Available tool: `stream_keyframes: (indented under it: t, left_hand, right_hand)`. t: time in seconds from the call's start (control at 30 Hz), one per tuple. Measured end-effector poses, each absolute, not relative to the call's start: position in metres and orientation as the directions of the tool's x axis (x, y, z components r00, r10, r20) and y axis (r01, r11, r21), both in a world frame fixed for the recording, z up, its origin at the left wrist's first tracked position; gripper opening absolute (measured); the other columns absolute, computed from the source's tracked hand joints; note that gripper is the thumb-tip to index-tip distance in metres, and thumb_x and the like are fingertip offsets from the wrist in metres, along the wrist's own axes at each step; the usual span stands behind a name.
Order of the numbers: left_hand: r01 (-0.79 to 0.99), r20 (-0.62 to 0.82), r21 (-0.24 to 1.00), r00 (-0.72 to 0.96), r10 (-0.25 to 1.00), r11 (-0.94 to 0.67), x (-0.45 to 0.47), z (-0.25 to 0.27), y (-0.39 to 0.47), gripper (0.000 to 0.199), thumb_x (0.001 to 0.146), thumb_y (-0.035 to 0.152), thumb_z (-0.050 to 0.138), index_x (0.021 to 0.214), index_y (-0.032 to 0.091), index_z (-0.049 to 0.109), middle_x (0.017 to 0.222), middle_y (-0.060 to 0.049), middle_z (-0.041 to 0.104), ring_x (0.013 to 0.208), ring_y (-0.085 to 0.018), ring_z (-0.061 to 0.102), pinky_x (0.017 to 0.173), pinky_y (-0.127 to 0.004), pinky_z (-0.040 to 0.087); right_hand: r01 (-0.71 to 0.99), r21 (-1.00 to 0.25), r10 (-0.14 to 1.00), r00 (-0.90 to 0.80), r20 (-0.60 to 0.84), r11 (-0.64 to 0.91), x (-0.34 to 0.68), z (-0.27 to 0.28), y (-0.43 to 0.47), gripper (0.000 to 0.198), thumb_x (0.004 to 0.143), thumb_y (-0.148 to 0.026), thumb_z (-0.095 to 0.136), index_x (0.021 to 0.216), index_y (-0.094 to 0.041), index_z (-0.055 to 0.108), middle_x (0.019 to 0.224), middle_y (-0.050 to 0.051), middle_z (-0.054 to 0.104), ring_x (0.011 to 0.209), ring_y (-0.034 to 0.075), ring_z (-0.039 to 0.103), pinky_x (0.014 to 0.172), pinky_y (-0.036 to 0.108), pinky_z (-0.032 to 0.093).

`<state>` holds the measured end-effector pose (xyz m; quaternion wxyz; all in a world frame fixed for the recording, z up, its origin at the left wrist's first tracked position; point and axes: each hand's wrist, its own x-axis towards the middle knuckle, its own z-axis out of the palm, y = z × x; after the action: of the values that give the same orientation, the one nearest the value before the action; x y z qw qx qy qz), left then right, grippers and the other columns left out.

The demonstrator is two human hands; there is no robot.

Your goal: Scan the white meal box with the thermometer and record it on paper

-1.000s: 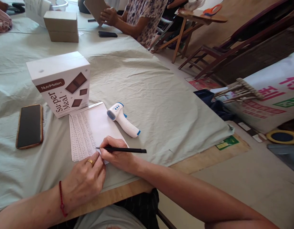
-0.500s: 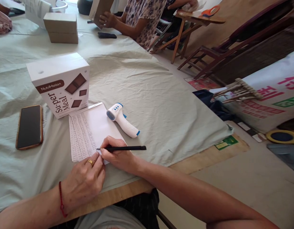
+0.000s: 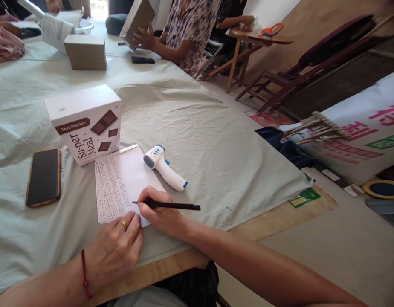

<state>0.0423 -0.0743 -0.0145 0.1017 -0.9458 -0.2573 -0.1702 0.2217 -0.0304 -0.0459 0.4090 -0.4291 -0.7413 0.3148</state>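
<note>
My right hand [image 3: 160, 213] grips a black pen [image 3: 174, 205] in a writing hold, its tip at a white notepad [image 3: 141, 170]. Columns of small handwritten marks fill the pad's left part; the right part is blank. Against the pad's lower edge, my left hand [image 3: 122, 241] has its fingers bent and close together, holding the paper; its thumb is partly hidden. A white and blue infrared thermometer [image 3: 165, 167] lies right of the pad. Behind the pad's top left corner stands a white NutriMotion box [image 3: 86, 123]. To the left lies a dark-screened phone [image 3: 43, 177].
A grey-green cloth [image 3: 190, 115] covers the table. Toward the back are a brown carton [image 3: 86, 53] and a dark slim object [image 3: 142, 60]. Across the table, another person's hands hold a box [image 3: 137, 23]. Orange-handled scissors [image 3: 271, 30] rest on a small wooden table.
The view has shifted slightly, so the tabletop things appear lower. The pen remains in my right hand at the pad, and my left hand stays on the paper. The other person's box is tilted differently.
</note>
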Motion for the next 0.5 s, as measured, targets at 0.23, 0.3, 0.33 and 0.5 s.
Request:
stream_keyframes:
  t: [0.23, 0.3, 0.33, 0.5]
  left_hand:
    - [0.507, 0.375, -0.115, 0.818, 0.435, -0.854, 0.04, -0.017, -0.071, 0.031, 0.093, 0.002, 0.038, 0.095, 0.008, 0.069, 0.105, -0.014, 0.073, 0.099, -0.022, 0.07, 0.079, -0.029, 0.058]
    - [0.501, 0.385, -0.102, 0.816, 0.43, -0.859, 0.04, -0.017, -0.07, 0.028, 0.092, 0.002, 0.04, 0.095, 0.009, 0.067, 0.105, -0.014, 0.072, 0.1, -0.023, 0.07, 0.08, -0.03, 0.058]
    - [0.497, 0.395, -0.09, 0.814, 0.427, -0.863, 0.041, -0.016, -0.07, 0.026, 0.092, 0.003, 0.041, 0.094, 0.01, 0.067, 0.103, -0.013, 0.072, 0.099, -0.023, 0.069, 0.079, -0.03, 0.058]
    - [0.476, 0.57, 0.285, 0.614, 0.546, -0.832, 0.033, -0.01, -0.054, 0.02, 0.093, 0.009, 0.052, 0.077, 0.02, 0.05, 0.072, 0.0, 0.059, 0.065, -0.013, 0.058, 0.056, -0.026, 0.048]
  right_hand:
    - [0.577, -0.31, 0.654, -0.689, 0.311, 0.756, 0.241, -0.032, 0.006, 0.03, 0.096, -0.007, 0.04, 0.117, -0.017, 0.058, 0.102, 0.011, 0.062, 0.091, 0.02, 0.06, 0.08, 0.034, 0.054]
    - [0.611, -0.17, 0.634, -0.744, 0.212, 0.773, 0.245, -0.026, 0.017, 0.026, 0.097, -0.007, 0.041, 0.114, -0.014, 0.06, 0.101, 0.012, 0.061, 0.091, 0.022, 0.058, 0.083, 0.037, 0.053]
    - [0.618, -0.124, 0.63, -0.755, 0.181, 0.777, 0.247, -0.024, 0.021, 0.025, 0.097, -0.007, 0.042, 0.113, -0.014, 0.06, 0.101, 0.013, 0.061, 0.09, 0.022, 0.057, 0.083, 0.038, 0.053]
    - [0.622, -0.059, 0.621, -0.76, 0.194, 0.78, 0.253, -0.023, 0.023, 0.027, 0.099, -0.009, 0.041, 0.117, -0.015, 0.06, 0.104, 0.013, 0.06, 0.091, 0.023, 0.055, 0.083, 0.038, 0.053]
